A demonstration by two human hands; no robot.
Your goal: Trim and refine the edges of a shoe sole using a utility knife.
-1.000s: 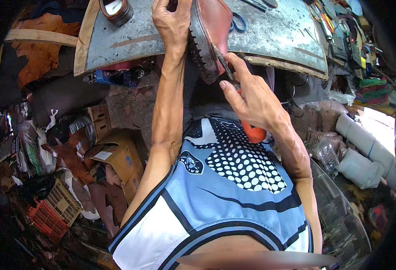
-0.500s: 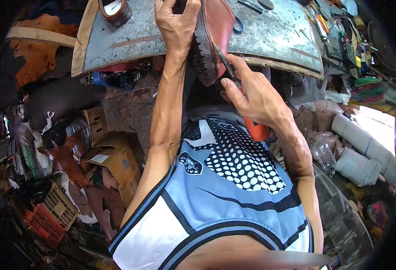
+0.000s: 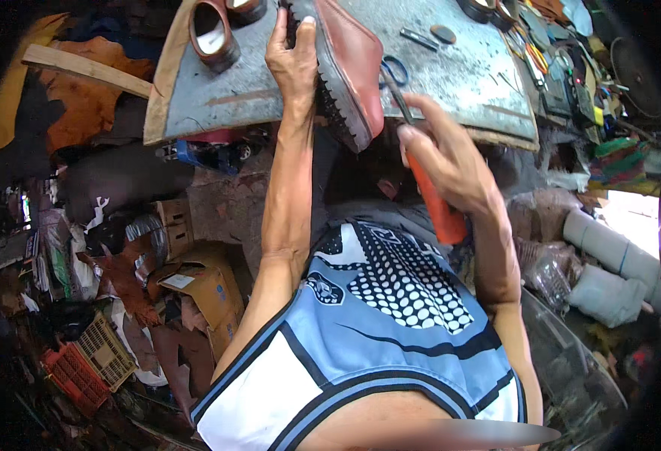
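A reddish-brown leather shoe [image 3: 354, 56] with a dark, lugged sole is tilted on its side over the table's near edge, one end pointing toward me. My left hand [image 3: 294, 69] is closed on it from the sole side, thumb on the lugs; part of the fingers is hidden behind the sole. In my right hand [image 3: 454, 161] is an orange-handled tool [image 3: 436, 197] with a thin dark metal shaft. Its shaft points up and left, just right of the shoe and seemingly apart from it. A blue loop handle [image 3: 397, 71] lies on the table beyond the tip.
The grey metal-topped table [image 3: 263, 98] has a wooden rim. Brown shoes [image 3: 214, 37] stand at its far left, more at the far right. A dark pen-like tool [image 3: 418, 39] lies mid-table. Hand tools [image 3: 537, 56] crowd the right; a cardboard box [image 3: 214, 301] sits low left.
The orange-handled tool has come away from the shoe's side and moved right. The shoe has turned, showing more of its upper, and my left hand's grip has changed. The view has shifted slightly.
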